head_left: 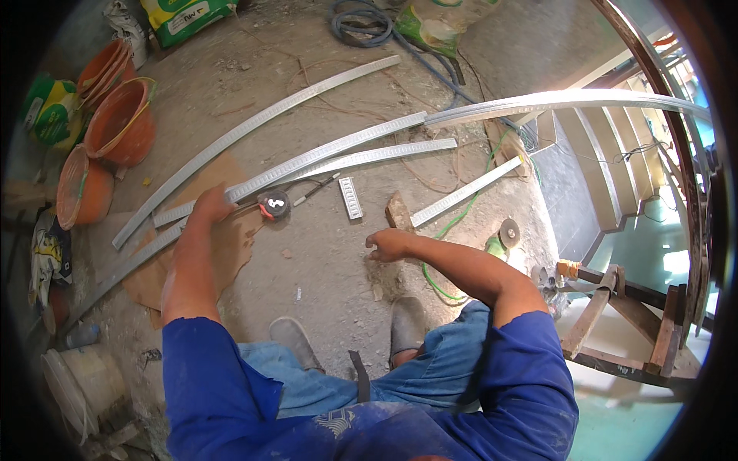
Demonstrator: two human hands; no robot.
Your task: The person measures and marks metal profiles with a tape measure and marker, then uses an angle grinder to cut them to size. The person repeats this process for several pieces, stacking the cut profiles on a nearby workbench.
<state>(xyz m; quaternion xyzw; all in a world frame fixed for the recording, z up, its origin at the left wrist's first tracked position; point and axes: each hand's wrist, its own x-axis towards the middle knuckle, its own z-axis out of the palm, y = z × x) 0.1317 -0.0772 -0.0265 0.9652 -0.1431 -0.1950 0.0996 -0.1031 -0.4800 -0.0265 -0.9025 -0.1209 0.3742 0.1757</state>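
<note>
My left hand (214, 204) is closed around a long perforated metal channel (330, 146) that runs from lower left to upper right. Just right of that hand, a black and red tape measure (274, 204) lies on the floor. A dark marker-like stick (317, 190) rests beyond it. My right hand (389, 244) hovers above the floor in front of me, its fingers loosely bent and slightly apart, with nothing visible in them. Nearest to it are a rough wooden block (399, 211) and a short cut piece of channel (350, 198).
More channels (261, 121) lie across the dusty floor, one (466, 192) beside the block. An angle grinder (496, 247) with a disc and green cable (460, 219) sits right. Orange buckets (121, 127) stand left, cardboard (219, 253) under the channels, and a wooden frame (615, 323) right.
</note>
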